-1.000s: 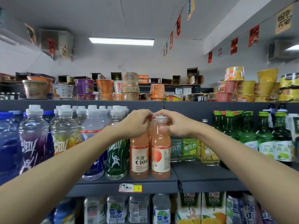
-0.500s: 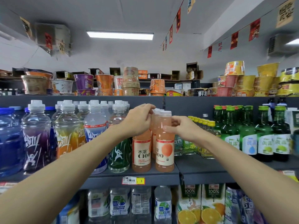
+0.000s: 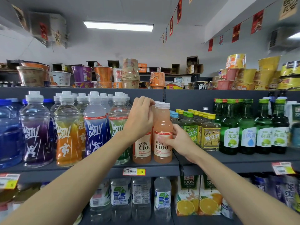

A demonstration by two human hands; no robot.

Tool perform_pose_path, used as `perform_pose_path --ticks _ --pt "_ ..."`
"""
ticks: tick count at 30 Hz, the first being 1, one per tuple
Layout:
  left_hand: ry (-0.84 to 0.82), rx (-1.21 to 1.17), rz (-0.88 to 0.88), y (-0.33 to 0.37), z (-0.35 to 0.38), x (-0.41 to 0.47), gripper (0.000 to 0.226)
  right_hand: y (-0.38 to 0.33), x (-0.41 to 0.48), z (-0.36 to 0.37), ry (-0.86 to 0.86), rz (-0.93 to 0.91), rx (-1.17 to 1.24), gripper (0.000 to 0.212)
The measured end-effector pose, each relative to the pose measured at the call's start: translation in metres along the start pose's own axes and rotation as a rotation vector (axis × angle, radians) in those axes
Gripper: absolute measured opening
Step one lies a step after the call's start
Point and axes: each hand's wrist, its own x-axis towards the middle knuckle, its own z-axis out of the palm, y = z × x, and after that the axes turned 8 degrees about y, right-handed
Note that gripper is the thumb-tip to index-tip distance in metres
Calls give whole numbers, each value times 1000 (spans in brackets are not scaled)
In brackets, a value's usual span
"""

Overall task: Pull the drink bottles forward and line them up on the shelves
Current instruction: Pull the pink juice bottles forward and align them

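Observation:
Two pink C100 drink bottles stand side by side at the front edge of the middle shelf (image 3: 97, 169). My left hand (image 3: 139, 120) is curled over the top and neck of the left C100 bottle (image 3: 141, 151), hiding its cap. My right hand (image 3: 177, 140) grips the body of the right C100 bottle (image 3: 163, 127) at its label, fingers wrapped round from the right side. Its white cap shows. More pink bottles stand behind these two.
Sports drink bottles (image 3: 66, 127) with white caps fill the shelf to the left. Small yellow-capped bottles (image 3: 209, 135) and green soju bottles (image 3: 246, 127) stand to the right. Instant noodle cups (image 3: 129, 73) sit on the top shelf. Water bottles (image 3: 141, 197) and juice cartons (image 3: 188, 195) are below.
My right hand slid down from the right bottle's cap to its label. The right bottle's label now faces forward. My left hand stays on the left bottle's top.

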Motion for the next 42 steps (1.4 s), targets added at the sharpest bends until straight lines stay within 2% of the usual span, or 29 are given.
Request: perform_pose_path --ticks 17,22,25,29,36,42 --pt "31 -32 -20 -2 6 0 15 2 4 -5 -120 17 53 52" --pt "50 -39 -10 -4 8 -1 14 15 -11 2 24 -34 24 52" --pt "67 -38 -6 -3 9 -3 14 27 -21 8 61 -71 -100 56" --pt "65 -54 19 -2 7 -4 16 34 -25 13 114 -120 -211 49" --pt "-6 -88 33 1 0 -1 16 31 -29 14 109 -116 -222 40" --pt "-19 -85 31 1 0 -1 15 26 -30 12 99 -101 -229 45"
